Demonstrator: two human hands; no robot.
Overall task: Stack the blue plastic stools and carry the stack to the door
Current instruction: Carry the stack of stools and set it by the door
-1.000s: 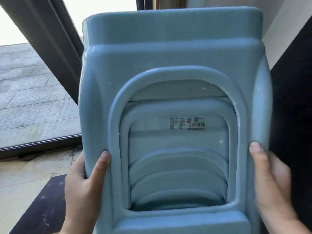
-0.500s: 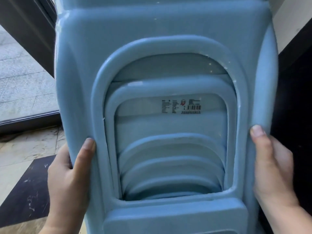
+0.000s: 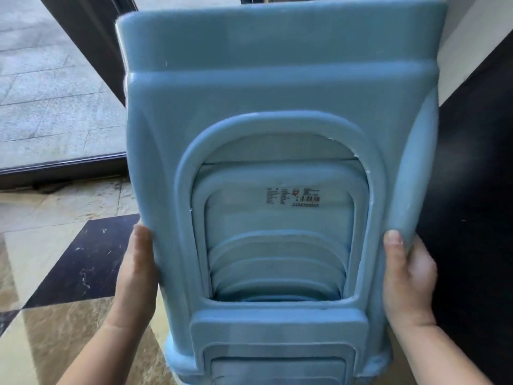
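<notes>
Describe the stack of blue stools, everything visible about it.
The stack of blue stools is matte light-blue plastic, several nested inside one another, their rims showing through an arched side opening. A small printed label with a barcode sits on an inner stool. The stack fills the view, gripped at its side edges by the left hand and right hand. Its bottom is out of frame.

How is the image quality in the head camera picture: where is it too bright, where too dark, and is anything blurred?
Head view: daylight through the glass door brightens the paving outside; the dark panel at right loses detail; the stack of blue stools is evenly lit but soft at its edges; the sticker inside is too small to read; the left hand and right hand are slightly blurred; the polished floor shows reflections.
</notes>
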